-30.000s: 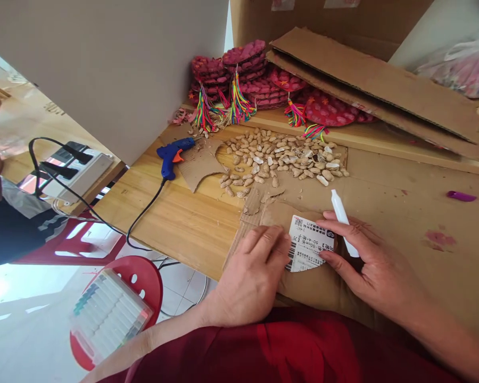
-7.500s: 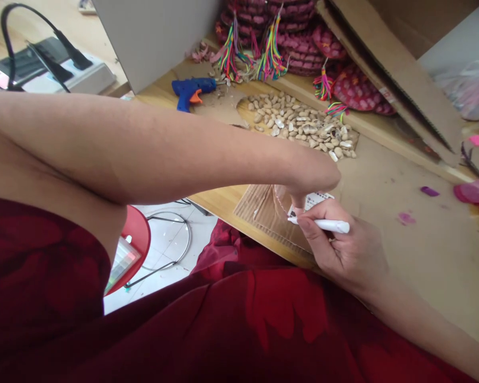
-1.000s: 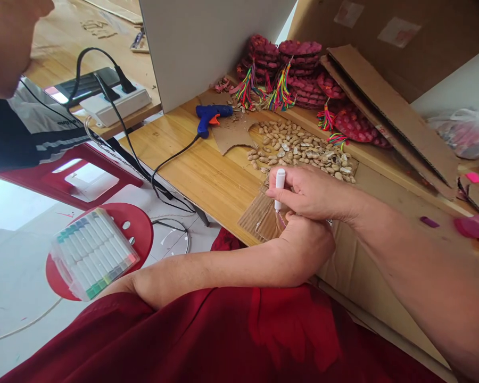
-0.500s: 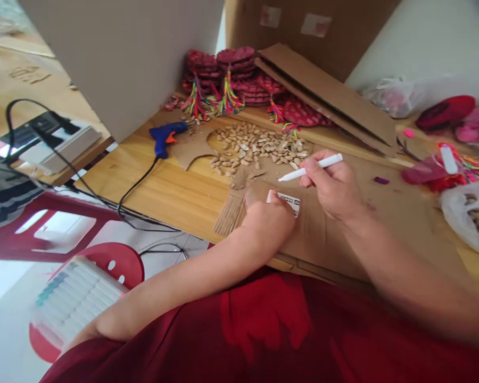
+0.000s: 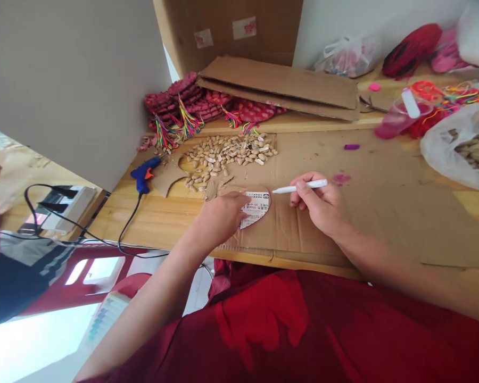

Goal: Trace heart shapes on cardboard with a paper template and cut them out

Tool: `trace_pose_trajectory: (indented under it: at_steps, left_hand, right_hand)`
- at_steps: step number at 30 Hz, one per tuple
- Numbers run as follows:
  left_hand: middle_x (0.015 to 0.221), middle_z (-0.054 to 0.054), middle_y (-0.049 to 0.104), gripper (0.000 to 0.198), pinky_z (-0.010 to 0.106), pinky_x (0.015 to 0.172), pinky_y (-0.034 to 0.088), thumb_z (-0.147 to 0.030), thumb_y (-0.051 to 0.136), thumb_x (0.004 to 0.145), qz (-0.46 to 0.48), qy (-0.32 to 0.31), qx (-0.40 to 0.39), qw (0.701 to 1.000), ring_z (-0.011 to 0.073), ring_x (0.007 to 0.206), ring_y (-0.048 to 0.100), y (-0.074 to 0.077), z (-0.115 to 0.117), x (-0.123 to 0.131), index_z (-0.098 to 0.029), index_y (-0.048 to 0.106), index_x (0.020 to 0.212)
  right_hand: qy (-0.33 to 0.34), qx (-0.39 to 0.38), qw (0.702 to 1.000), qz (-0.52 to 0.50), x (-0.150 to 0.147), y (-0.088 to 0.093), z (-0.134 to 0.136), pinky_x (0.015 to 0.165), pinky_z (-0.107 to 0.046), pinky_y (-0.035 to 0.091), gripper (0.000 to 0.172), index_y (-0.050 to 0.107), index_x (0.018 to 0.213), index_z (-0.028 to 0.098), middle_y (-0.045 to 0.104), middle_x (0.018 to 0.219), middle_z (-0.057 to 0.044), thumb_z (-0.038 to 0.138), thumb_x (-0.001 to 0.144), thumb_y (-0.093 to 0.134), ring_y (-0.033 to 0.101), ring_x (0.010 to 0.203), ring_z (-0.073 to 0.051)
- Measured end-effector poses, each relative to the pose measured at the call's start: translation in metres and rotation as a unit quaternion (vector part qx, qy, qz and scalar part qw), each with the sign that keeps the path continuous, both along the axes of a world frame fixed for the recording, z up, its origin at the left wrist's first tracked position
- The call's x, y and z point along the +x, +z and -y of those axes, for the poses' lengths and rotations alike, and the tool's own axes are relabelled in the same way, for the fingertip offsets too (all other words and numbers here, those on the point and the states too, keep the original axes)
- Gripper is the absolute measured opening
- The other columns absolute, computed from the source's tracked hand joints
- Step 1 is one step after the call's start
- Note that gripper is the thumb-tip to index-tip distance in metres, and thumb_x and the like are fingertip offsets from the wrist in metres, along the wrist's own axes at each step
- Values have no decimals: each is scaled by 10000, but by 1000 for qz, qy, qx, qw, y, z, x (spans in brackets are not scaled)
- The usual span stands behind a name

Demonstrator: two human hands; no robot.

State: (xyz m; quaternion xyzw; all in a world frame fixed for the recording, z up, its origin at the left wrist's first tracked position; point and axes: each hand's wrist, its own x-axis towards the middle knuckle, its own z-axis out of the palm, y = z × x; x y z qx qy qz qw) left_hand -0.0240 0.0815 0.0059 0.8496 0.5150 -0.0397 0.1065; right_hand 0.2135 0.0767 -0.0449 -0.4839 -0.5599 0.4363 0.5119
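Note:
A rounded cardboard piece with a printed white label (image 5: 256, 207) lies on the brown cardboard sheet (image 5: 295, 234). My left hand (image 5: 223, 215) rests on its left side, fingers bent over the edge and thumb on the label. A white marker (image 5: 303, 185) is held in my right hand (image 5: 321, 205), its tip pointing left, just beside the piece's right edge. Behind my left hand, a heap of peanut shells (image 5: 223, 154) spreads over the table. The underside of my left fingers is hidden.
A blue glue gun (image 5: 143, 175) with a black cord lies left. Behind are red woven pieces with tassels (image 5: 171, 106) and cardboard flaps (image 5: 279, 85). To the right are a purple cap (image 5: 352, 147), a plastic cup (image 5: 401, 114) and a bag of peanuts (image 5: 463, 143). Another person's sleeve (image 5: 16, 287) shows left.
The view has shifted. The labelled piece now lies flat with more of it showing, my left hand on its left side. The marker tip is now level with its right edge. Another person appears at left.

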Motion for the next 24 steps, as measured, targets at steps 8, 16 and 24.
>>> trace_pose_trajectory:
  at_steps: [8, 16, 24]
  left_hand:
    - [1526, 59, 622, 383, 351, 1190, 478, -199, 609, 1023, 9, 13, -1, 1000, 187, 1396, 604, -1, 5, -3, -234, 640, 1403]
    - [1580, 79, 568, 390, 387, 1167, 520, -181, 559, 1041, 10, -2, 26, 1000, 227, 1367, 634, -15, 12, -5, -213, 609, 1426]
    - [1531, 96, 614, 388, 422, 1171, 515, -178, 617, 1014, 79, -10, 45, 996, 235, 1376, 628, -25, 11, -13, -208, 640, 1401]
  right_hand:
    - [22, 39, 999, 25, 3, -1, 5, 626, -298, 467, 312, 582, 914, 237, 620, 691, 27, 524, 1036, 583, 575, 634, -137]
    - [3, 75, 995, 64, 1, -17, 4, 763, -347, 558, 268, 666, 1187, 275, 742, 1047, -39, 471, 1063, 533, 717, 948, -199]
    - [11, 43, 988, 151, -10, -9, 1, 929, -434, 580, 240, 659, 1188, 275, 748, 1113, -45, 300, 949, 655, 727, 1062, -240]
